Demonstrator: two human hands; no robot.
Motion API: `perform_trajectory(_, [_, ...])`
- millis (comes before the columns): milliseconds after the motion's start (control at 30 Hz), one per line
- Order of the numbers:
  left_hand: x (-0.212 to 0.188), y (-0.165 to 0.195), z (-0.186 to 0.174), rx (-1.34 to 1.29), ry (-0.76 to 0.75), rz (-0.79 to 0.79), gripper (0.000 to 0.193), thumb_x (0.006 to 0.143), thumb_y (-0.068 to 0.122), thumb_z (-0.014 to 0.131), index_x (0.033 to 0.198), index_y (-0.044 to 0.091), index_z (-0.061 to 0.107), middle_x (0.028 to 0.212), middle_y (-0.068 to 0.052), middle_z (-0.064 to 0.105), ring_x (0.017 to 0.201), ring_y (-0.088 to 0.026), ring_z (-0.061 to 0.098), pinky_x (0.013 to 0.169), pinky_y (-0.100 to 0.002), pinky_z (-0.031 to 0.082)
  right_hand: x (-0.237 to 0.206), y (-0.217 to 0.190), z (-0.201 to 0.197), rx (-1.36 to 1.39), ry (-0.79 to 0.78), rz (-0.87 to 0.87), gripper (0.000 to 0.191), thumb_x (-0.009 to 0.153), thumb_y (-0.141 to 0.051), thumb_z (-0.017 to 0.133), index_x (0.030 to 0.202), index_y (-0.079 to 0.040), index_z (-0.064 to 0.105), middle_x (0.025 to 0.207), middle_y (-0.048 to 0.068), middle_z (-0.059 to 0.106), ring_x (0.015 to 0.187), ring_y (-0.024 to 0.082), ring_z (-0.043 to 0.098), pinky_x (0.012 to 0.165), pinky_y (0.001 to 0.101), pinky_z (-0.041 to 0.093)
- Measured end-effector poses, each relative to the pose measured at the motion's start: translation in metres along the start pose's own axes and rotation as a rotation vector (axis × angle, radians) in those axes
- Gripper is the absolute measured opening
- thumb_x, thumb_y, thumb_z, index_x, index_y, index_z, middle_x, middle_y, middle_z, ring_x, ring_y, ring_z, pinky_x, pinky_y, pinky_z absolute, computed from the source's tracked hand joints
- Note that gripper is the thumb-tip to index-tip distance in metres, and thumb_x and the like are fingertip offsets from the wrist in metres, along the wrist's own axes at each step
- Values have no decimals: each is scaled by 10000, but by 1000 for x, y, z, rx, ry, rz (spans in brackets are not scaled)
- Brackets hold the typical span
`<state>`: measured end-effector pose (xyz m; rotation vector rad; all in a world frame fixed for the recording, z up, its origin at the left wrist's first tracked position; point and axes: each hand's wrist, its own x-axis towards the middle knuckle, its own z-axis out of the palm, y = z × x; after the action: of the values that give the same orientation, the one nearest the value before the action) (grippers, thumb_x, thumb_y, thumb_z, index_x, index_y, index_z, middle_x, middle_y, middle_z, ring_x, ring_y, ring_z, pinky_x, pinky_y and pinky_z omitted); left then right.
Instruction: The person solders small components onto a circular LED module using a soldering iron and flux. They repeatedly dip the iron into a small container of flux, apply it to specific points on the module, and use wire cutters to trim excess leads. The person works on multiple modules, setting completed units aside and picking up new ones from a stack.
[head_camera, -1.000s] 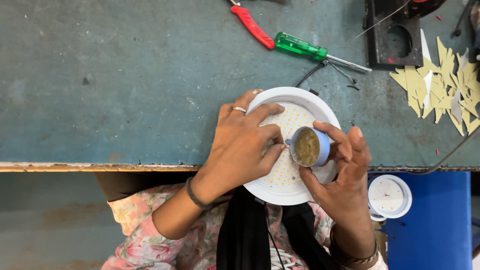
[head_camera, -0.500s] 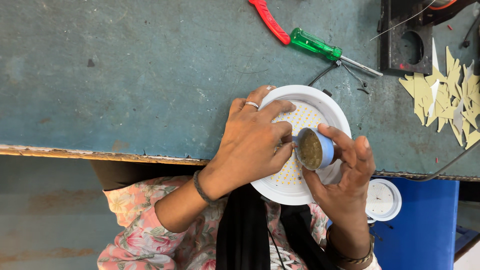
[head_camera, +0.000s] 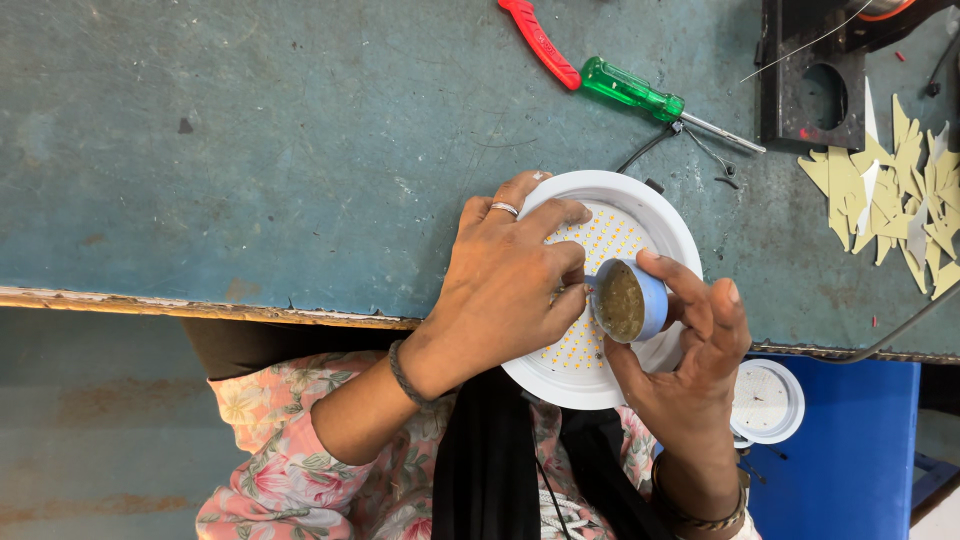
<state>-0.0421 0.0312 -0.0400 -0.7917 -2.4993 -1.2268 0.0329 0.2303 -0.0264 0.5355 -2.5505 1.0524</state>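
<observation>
Right hand: (head_camera: 690, 340) grips a small blue tub (head_camera: 628, 300) of brownish paste, fingers wrapped round its wall, mouth tilted toward the left hand.
Left hand: (head_camera: 505, 275) closed, fingertips pinched at the tub's mouth; whether a small tool sits between them I cannot tell. Ring on one finger, dark band at the wrist.
Lamp: round white lamp (head_camera: 655, 205) with a disc of yellow dots lies under both hands, half on the worktop (head_camera: 250, 150), half over its near edge.
Doing it well (judgement): keep the tub steady and tilted only enough to reach the paste; take a small amount; press the left palm down so the overhanging lamp does not tip.
Beyond the hands: red-handled pliers (head_camera: 540, 42) and green screwdriver (head_camera: 630, 88), well apart from the fingers.
Far right of the right hand: black box with a round hole (head_camera: 810, 80); heap of pale paper scraps (head_camera: 890, 200).
Below right hand: smaller white lamp (head_camera: 768, 402) on a blue surface (head_camera: 860, 460).
In the way: thin black wires (head_camera: 650, 148) just beyond the lamp rim; could snag if it slides.
</observation>
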Motion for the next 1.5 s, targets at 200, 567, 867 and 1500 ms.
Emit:
perform_trajectory(200, [1, 2, -1, -9, -3, -5, 114, 752, 251, 763, 739, 138, 750, 1279, -54, 660, 1351, -433, 477, 999, -563, 376, 3, 0, -2, -6, 2, 2, 1177, 812, 123, 802, 1619, -318, 66, 1463, 250, 537, 1115, 263, 673, 857, 317, 581])
perform_trajectory(567, [1, 3, -1, 1, -18, 1, 117, 749, 261, 775, 765, 145, 761, 1291, -52, 648, 1357, -441, 471, 1009, -568, 373, 7, 3, -2, -21, 5, -9, 1141, 836, 123, 800, 1615, -298, 82, 1457, 243, 550, 1102, 253, 674, 870, 314, 582])
perform_trajectory(867, [2, 6, 2, 2, -40, -3, 85, 739, 245, 739, 708, 165, 746, 1284, -16, 662, 1352, -444, 474, 988, -555, 384, -23, 32, -41, -8, 237, 95, 1120, 927, 164, 803, 1642, -233, 38, 1466, 175, 502, 1252, 236, 570, 1065, 317, 513])
perform_trajectory(1500, [1, 10, 6, -1, -42, 31, 111, 753, 248, 779, 755, 143, 744, 1289, -22, 671, 1330, -456, 490, 1025, -542, 401, -38, 122, -107, 114, 395, 266, 989, 953, -83, 868, 1671, -151, 192, 1511, 146, 526, 1388, 257, 538, 1138, 352, 464])
